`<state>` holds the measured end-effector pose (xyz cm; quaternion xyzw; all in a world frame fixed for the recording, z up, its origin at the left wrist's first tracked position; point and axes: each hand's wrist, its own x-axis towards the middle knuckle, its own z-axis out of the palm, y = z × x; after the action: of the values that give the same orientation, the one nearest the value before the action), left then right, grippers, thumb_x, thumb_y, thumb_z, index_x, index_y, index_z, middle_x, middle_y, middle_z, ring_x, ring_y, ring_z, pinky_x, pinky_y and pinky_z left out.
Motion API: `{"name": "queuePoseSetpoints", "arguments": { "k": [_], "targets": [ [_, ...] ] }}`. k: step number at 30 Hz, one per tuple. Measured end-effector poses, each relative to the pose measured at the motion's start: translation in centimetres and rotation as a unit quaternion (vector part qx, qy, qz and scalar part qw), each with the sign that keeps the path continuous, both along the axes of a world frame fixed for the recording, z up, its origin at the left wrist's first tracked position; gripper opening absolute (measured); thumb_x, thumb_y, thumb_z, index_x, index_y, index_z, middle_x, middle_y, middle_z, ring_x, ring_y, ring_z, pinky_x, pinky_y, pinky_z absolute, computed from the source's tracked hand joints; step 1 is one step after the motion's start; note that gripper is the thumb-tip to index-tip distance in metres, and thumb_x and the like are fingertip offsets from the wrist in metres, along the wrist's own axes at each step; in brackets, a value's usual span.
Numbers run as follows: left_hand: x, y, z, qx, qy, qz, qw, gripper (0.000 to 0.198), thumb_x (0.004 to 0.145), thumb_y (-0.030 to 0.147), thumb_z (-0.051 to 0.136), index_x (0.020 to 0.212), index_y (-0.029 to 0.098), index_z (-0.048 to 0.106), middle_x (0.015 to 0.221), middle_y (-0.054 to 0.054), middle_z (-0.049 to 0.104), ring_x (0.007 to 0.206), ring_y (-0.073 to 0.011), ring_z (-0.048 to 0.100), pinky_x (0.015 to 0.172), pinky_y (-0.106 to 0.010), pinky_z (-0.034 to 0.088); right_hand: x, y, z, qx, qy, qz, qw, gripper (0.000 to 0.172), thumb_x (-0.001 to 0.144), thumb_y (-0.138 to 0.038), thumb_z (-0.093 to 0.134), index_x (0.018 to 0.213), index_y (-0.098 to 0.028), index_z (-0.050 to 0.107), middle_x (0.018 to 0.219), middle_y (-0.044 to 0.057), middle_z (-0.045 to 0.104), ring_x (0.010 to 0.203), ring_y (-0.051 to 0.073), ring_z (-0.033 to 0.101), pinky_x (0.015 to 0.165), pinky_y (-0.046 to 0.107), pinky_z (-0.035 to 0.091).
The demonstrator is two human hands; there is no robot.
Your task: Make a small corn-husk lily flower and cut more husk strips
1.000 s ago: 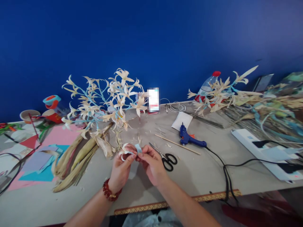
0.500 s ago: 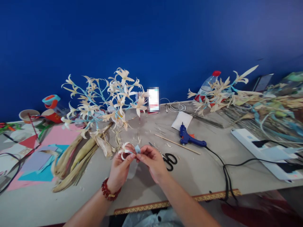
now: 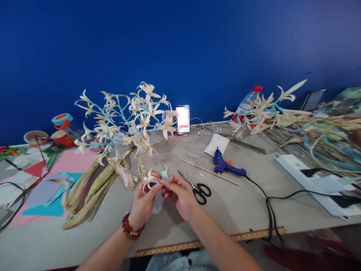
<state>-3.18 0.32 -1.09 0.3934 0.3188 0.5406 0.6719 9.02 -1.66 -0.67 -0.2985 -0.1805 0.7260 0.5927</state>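
Observation:
My left hand (image 3: pixel 144 201), with a red bead bracelet (image 3: pixel 131 227) at its wrist, pinches a small cream flower (image 3: pixel 149 180) with curled petals, its stem end between thumb and finger. Close against it, my right hand (image 3: pixel 182 195) is closed on a small pale blue strip (image 3: pixel 164 175) that sticks up above its fingertips. The fingertips of both hands meet at the flower's stem, and they hide how the strip and stem join. Black-handled scissors (image 3: pixel 200 191) lie on the table just beyond my right hand.
A blue glue gun (image 3: pixel 227 164) rests by a thin wooden stick (image 3: pixel 211 172). Cream flower branches (image 3: pixel 121 116) stand at the back left, dry husks (image 3: pixel 93 192) and coloured paper (image 3: pixel 45 209) below. A power strip (image 3: pixel 304 186) sits right, its cables crossing the table. A phone (image 3: pixel 183 119) stands behind.
My right hand has shifted slightly, and the blue strip stands a little higher and farther right. The flower has turned slightly. More of the scissors shows.

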Motion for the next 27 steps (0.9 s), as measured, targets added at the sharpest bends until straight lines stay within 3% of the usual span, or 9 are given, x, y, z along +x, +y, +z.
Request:
{"name": "queuePoseSetpoints", "arguments": {
  "k": [13, 23, 27],
  "targets": [
    [0.08, -0.23, 0.11, -0.022, -0.03, -0.038, 0.999, 0.009, 0.076, 0.023, 0.071, 0.082, 0.017, 0.066, 0.07, 0.0, 0.063, 0.057, -0.0115, 0.057, 0.051, -0.024, 0.047, 0.18, 0.23, -0.21, -0.02, 0.087, 0.086, 0.992, 0.022, 0.064, -0.019, 0.081, 0.066, -0.016, 0.059, 0.057, -0.002, 0.062, 0.05, 0.008, 0.051, 0.053, 0.02, 0.04],
    [0.03, -0.26, 0.51, -0.026, -0.036, -0.058, 0.997, 0.015, 0.077, 0.024, 0.07, 0.091, 0.018, 0.067, 0.074, -0.001, 0.063, 0.055, -0.0105, 0.056, 0.05, -0.023, 0.048, 0.22, 0.16, -0.2, 0.005, 0.065, 0.101, 0.993, 0.023, 0.065, -0.023, 0.081, 0.065, -0.016, 0.059, 0.056, -0.002, 0.062, 0.048, 0.008, 0.051, 0.055, 0.022, 0.042],
    [0.12, -0.15, 0.27, -0.032, -0.045, -0.042, 0.998, 0.017, 0.076, 0.023, 0.072, 0.091, 0.019, 0.068, 0.077, -0.001, 0.064, 0.057, -0.0099, 0.056, 0.053, -0.023, 0.049, 0.04, 0.14, -0.22, 0.006, 0.072, 0.077, 0.994, 0.025, 0.064, -0.024, 0.083, 0.067, -0.015, 0.06, 0.06, -0.002, 0.063, 0.052, 0.007, 0.051, 0.057, 0.019, 0.041]
  ]
}}
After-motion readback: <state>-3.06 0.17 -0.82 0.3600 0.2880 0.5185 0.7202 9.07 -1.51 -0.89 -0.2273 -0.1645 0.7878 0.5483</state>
